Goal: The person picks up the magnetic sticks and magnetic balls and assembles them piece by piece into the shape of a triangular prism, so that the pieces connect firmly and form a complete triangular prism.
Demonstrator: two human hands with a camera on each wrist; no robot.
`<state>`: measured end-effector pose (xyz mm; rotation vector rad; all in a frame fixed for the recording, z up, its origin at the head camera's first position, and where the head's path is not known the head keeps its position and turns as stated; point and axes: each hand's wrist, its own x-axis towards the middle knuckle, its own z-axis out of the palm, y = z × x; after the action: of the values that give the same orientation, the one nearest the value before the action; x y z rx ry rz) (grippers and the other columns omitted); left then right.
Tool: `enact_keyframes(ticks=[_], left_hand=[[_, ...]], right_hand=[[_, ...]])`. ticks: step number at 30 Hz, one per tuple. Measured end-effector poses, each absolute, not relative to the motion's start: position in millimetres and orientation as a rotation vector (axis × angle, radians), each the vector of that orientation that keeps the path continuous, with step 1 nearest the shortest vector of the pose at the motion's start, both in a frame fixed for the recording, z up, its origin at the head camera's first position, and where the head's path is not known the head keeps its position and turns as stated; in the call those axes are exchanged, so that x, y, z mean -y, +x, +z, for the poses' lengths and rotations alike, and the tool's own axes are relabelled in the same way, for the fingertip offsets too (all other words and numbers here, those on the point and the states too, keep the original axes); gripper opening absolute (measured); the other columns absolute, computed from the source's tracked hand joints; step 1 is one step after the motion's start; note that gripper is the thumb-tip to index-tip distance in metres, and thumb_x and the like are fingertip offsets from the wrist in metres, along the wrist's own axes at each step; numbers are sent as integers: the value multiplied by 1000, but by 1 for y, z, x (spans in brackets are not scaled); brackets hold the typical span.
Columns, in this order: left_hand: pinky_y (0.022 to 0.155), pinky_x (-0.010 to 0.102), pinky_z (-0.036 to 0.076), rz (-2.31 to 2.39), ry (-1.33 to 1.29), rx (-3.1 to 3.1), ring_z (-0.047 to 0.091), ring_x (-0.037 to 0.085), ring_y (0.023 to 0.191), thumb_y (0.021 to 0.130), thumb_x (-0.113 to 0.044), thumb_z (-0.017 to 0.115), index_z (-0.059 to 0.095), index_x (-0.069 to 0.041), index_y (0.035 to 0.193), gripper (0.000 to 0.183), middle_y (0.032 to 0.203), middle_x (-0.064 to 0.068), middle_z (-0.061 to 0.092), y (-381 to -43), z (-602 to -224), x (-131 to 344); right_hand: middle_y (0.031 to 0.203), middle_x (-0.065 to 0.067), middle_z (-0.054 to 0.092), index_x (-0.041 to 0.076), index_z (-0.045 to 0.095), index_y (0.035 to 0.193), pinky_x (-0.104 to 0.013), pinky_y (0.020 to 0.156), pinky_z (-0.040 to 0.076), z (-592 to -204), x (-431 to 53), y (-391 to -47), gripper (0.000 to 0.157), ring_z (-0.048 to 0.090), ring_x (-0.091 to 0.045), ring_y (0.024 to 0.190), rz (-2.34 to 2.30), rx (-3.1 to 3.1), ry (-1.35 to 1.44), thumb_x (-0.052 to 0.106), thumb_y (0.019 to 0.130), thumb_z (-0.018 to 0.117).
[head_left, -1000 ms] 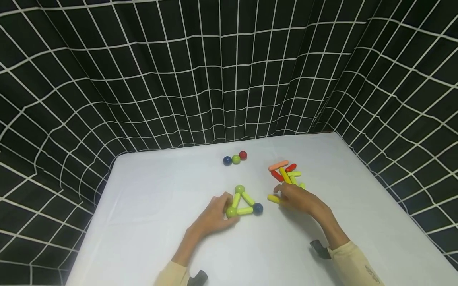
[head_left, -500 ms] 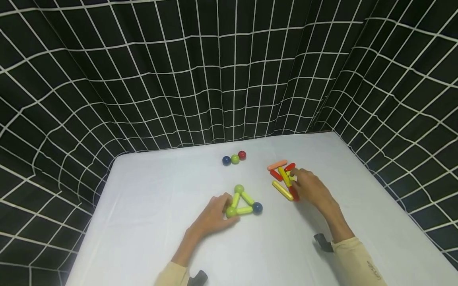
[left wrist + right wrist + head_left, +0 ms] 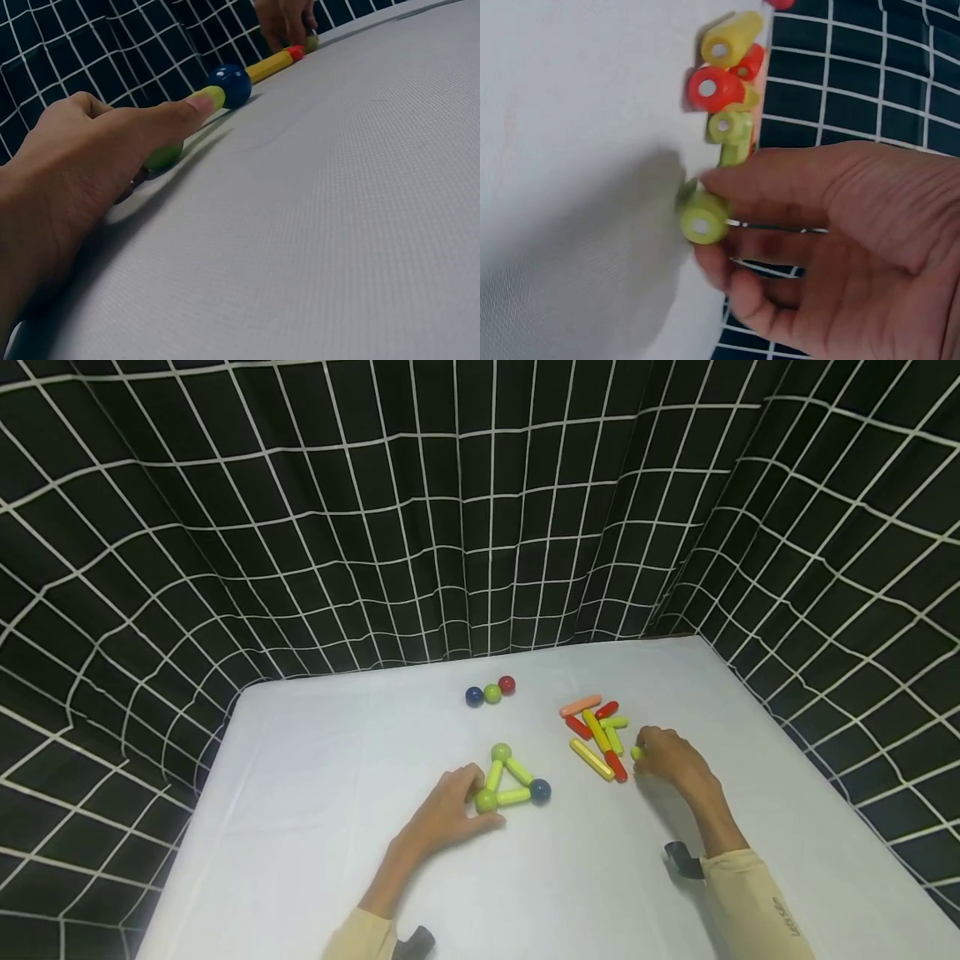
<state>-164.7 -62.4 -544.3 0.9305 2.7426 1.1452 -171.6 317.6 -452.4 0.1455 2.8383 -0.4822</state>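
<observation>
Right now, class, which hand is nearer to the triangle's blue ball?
Left. The left hand is left of the blue ball, close around the near-left green ball; the right hand is farther off, right of the blue ball, pinching a green stick.

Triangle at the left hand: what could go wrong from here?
1. The left hand curves round one corner of the triangle; a slip might shift or break that joint.
2. The right hand pinches a green stick beside the loose sticks, so it may scatter them.

Glossy balls (image 3: 540, 791) numbered three green, two blue, one red; rods (image 3: 592, 759), six lime, three red, two yellow, one salmon.
</observation>
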Motion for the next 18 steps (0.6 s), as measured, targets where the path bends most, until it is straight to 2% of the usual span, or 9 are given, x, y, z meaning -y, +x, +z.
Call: enact_keyframes(ticks=[3,5,8,12,16,18], left_hand=[[76,21,43,1133,961,-2758,45,7,82,87,-42,83,53,-23,103,39,87,-10,49,-165,-544,64],[78,22,44,1127,980,-2765,46,7,83,88,-38,82,54,-23,104,35,88,-10,51,-164,-544,64],[82,24,46,1122,999,-2783,47,6,85,88,-36,82,56,-21,106,34,91,-11,53,-164,-544,64],[84,24,48,1123,1017,-2804,48,5,87,88,-35,83,59,-20,108,35,93,-13,55,-165,-545,65],[82,25,48,1161,1077,-2800,49,5,85,89,-36,83,60,-20,108,34,91,-11,56,-167,-546,64],[83,27,50,1166,1098,-2802,51,6,86,90,-38,81,62,-20,116,36,94,-9,60,-168,-547,64]], right_hand=[[108,-31,70,-11,63,122,-47,71,58,-445,-309,-167,40,66,-36,86,-561,-2917,130,9,89,72],[108,-29,70,-9,62,124,-44,72,59,-440,-298,-164,39,67,-34,88,-719,-2963,76,9,91,71],[106,-23,71,-4,61,121,-42,77,61,-437,-267,-159,35,69,-32,93,-1034,-2967,-201,4,89,75],[105,-7,73,5,64,114,-34,84,61,-441,-212,-150,29,70,-26,95,-1219,-2778,-644,3,89,77],[108,-1,74,11,64,115,-26,85,59,-446,-168,-144,26,68,-16,96,-1190,-2623,-836,8,93,76],[110,-1,75,12,64,118,-26,86,59,-449,-155,-144,27,67,-12,97,-1160,-2596,-876,8,94,75]])
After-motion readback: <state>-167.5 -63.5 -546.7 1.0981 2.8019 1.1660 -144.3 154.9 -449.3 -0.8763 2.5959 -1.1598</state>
